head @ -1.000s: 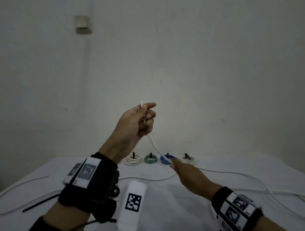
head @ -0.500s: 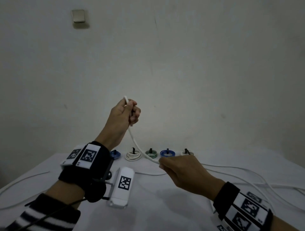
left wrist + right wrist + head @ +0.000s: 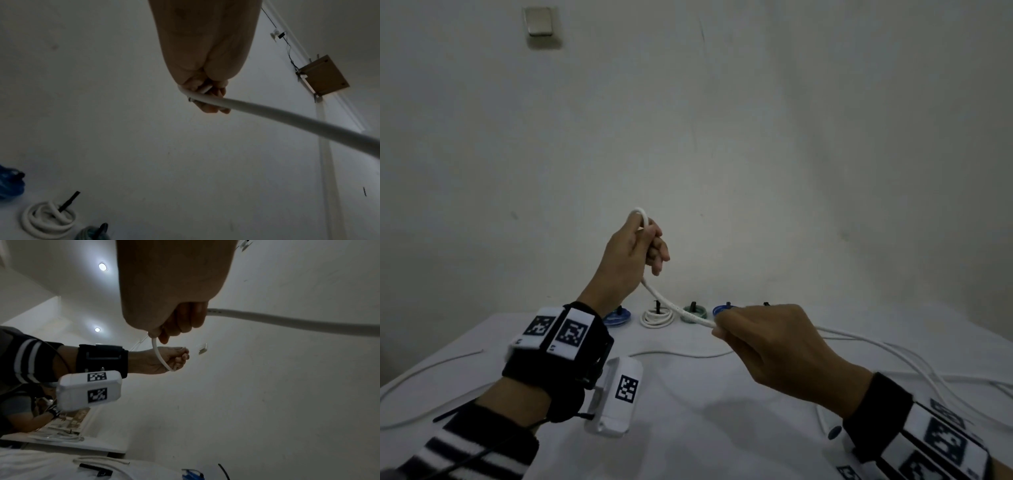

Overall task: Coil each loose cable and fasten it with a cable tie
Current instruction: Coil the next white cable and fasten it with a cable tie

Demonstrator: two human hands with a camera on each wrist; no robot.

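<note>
Desk (image 3: 688, 411): white-covered and set against a plain wall; it carries the slack cable runs and a back row of finished coils.
White cable (image 3: 674, 310): the loose one in work. It runs from the left hand down to the right hand, then trails off to the right across the desk.
Right hand (image 3: 774, 346): fingers curled round the cable just above the desk, nearer the person than a second ago.
Left hand (image 3: 633, 253): raised and closed on the cable end. A second ago the end poked straight up from the fist; now it bends over the fingers in a small arch, likely the first turn of a coil.
Finished coils: a white coil (image 3: 656, 318) sits between a blue one (image 3: 618, 317) and a green one (image 3: 693, 313), each with a black tie standing up.
Loose cable tie (image 3: 458, 409): a black strip on the desk by the left forearm, not yet used.
Meaning: coiling has only begun, and most of the length is still to be wound.
</note>
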